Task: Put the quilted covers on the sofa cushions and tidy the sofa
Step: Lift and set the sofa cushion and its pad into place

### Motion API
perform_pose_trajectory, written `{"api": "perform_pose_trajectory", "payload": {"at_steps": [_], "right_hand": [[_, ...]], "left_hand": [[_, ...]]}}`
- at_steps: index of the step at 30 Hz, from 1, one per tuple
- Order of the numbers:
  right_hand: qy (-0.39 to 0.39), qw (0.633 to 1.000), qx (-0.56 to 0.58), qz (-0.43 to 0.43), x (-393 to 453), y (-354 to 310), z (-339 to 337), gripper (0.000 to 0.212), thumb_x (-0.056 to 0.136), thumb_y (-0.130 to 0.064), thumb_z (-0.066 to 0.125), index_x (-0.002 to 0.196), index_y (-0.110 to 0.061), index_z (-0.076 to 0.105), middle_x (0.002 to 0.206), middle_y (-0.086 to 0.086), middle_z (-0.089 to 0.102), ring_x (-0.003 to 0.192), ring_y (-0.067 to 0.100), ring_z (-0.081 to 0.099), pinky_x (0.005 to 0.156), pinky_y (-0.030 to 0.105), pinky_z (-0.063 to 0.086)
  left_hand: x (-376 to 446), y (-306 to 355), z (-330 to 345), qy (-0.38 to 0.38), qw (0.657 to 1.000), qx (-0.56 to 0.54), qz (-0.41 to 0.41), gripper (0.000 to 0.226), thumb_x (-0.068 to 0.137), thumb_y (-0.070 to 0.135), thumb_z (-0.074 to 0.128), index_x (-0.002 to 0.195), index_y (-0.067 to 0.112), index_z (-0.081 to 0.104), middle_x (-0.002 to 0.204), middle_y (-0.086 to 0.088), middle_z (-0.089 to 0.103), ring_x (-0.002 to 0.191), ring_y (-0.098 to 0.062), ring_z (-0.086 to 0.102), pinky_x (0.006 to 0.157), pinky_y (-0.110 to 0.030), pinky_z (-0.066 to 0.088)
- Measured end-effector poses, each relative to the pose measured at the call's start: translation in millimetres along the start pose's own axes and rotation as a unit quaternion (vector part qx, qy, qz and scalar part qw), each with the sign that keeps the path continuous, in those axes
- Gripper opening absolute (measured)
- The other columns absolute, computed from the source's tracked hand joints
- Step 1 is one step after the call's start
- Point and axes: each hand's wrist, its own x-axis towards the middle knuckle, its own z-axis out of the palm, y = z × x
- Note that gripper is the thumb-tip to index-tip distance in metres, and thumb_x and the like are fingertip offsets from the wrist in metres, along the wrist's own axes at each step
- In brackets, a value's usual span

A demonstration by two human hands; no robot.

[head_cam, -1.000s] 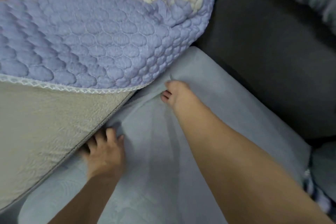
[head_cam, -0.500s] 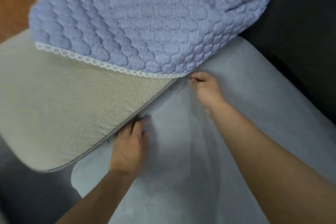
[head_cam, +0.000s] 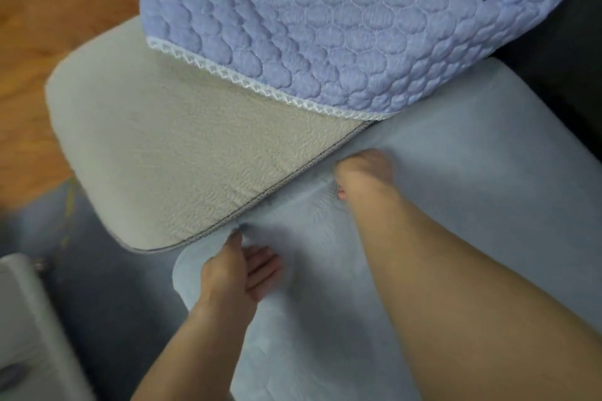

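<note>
Pale blue quilted cover (head_cam: 439, 238) spread over the near-right part of the scene, smooth mostly, bunched into little folds where it meets the beige cushion (head_cam: 182, 153). Cushion tilted up on the left, its piped edge running diagonally from far right to near left, touching the cover. Purple bubble-quilted cover (head_cam: 342, 26) with white lace trim draped over the cushion's far end. Left hand (head_cam: 237, 273) resting on the pale blue fabric just beside the cushion's near corner, fingers loosely bent with the tips at the seam, can't tell if actually pinching anything. Right hand (head_cam: 365, 169) farther along the same seam, fingers curled round a gather of blue fabric, bit blurry. Dark sofa (head_cam: 566, 52) at far right, wooden floor (head_cam: 49, 26) far left.
</note>
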Motion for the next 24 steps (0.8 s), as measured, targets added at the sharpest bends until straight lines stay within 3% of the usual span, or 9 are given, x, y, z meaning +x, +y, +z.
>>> {"api": "perform_pose_trajectory", "payload": {"at_steps": [4, 10, 14, 16, 17, 19, 21, 22, 24], "right_hand": [[-0.033, 0.987, 0.16, 0.013, -47.4, -9.6, -15.8, 0.013, 0.08, -0.001, 0.066, 0.084, -0.013, 0.061, 0.079, 0.008, 0.065, 0.073, 0.024, 0.068, 0.075, 0.045, 0.062], [-0.129, 0.881, 0.455, -0.005, -60.6, 2.4, -20.2, 0.022, 0.094, 0.011, 0.054, 0.107, -0.007, 0.056, 0.09, 0.012, 0.064, 0.073, 0.019, 0.066, 0.067, 0.026, 0.06], [-0.213, 0.853, 0.458, -0.129, -55.0, -3.2, -25.9, 0.033, 0.089, 0.021, 0.045, 0.101, -0.004, 0.061, 0.108, 0.018, 0.065, 0.095, 0.026, 0.067, 0.088, 0.035, 0.059], [-0.216, 0.878, 0.38, -0.193, -49.5, 0.5, -19.7, 0.029, 0.092, 0.017, 0.047, 0.103, -0.005, 0.063, 0.108, 0.013, 0.066, 0.097, 0.02, 0.067, 0.093, 0.029, 0.056], [-0.2, 0.904, 0.287, -0.247, -50.1, 4.0, -17.3, 0.027, 0.095, 0.012, 0.049, 0.104, -0.008, 0.064, 0.106, 0.007, 0.068, 0.097, 0.015, 0.065, 0.093, 0.023, 0.052], [-0.146, 0.908, 0.009, -0.392, -55.1, 18.1, -19.3, 0.027, 0.098, 0.001, 0.051, 0.118, -0.009, 0.066, 0.116, 0.002, 0.068, 0.107, 0.012, 0.06, 0.093, 0.015, 0.043], [-0.057, 0.797, -0.277, -0.534, -54.2, 32.5, -26.9, 0.04, 0.099, -0.018, 0.051, 0.138, -0.014, 0.055, 0.14, 0.002, 0.057, 0.129, 0.017, 0.049, 0.108, 0.024, 0.031], [-0.015, 0.725, -0.382, -0.573, -50.3, 37.6, -29.9, 0.048, 0.099, -0.03, 0.048, 0.146, -0.02, 0.047, 0.149, -0.003, 0.048, 0.139, 0.018, 0.038, 0.117, 0.035, 0.022], [0.018, 0.661, -0.489, -0.57, -51.5, 36.6, -32.1, 0.057, 0.098, -0.05, 0.033, 0.151, -0.028, 0.035, 0.155, -0.01, 0.037, 0.147, 0.018, 0.024, 0.12, 0.049, 0.008]], "left_hand": [[15.4, 21.5, 3.6, -0.036, 0.996, -0.071, -0.037, 0.032, 0.102, 0.036, 0.053, 0.107, 0.005, 0.061, 0.076, -0.015, 0.073, 0.066, -0.027, 0.073, 0.055, -0.037, 0.062], [14.9, 11.0, 5.4, -0.073, 0.976, -0.19, 0.072, 0.04, 0.102, 0.0, 0.013, 0.102, -0.003, 0.053, 0.107, -0.025, 0.063, 0.093, -0.035, 0.068, 0.088, -0.04, 0.058], [23.7, 4.6, -1.2, -0.066, 0.957, -0.201, 0.198, 0.032, 0.103, -0.007, 0.03, 0.092, -0.005, 0.059, 0.099, -0.026, 0.07, 0.094, -0.037, 0.073, 0.077, -0.037, 0.062], [26.5, -2.4, -3.7, -0.073, 0.947, -0.069, 0.305, 0.023, 0.107, 0.005, 0.04, 0.1, 0.0, 0.061, 0.107, -0.021, 0.07, 0.101, -0.031, 0.072, 0.085, -0.033, 0.06], [31.4, -9.4, -8.9, -0.05, 0.913, 0.084, 0.397, 0.022, 0.107, 0.011, 0.042, 0.109, 0.003, 0.062, 0.113, -0.017, 0.068, 0.107, -0.028, 0.069, 0.093, -0.032, 0.056], [42.1, -24.9, -32.2, -0.006, 0.715, 0.422, 0.557, 0.035, 0.106, 0.022, 0.041, 0.134, 0.007, 0.056, 0.135, -0.012, 0.059, 0.127, -0.027, 0.054, 0.109, -0.035, 0.041], [50.0, -28.0, -56.9, 0.016, 0.531, 0.615, 0.583, 0.056, 0.104, 0.04, 0.034, 0.154, 0.016, 0.035, 0.159, -0.007, 0.036, 0.146, -0.029, 0.031, 0.121, -0.044, 0.023], [50.4, -25.7, -66.2, 0.027, 0.492, 0.666, 0.56, 0.063, 0.103, 0.05, 0.027, 0.159, 0.022, 0.024, 0.165, -0.002, 0.023, 0.151, -0.03, 0.021, 0.123, -0.046, 0.017], [50.4, -20.4, -73.7, 0.03, 0.478, 0.715, 0.509, 0.072, 0.099, 0.062, 0.014, 0.161, 0.026, 0.012, 0.167, 0.003, 0.012, 0.154, -0.029, 0.013, 0.125, -0.045, 0.011]]}}
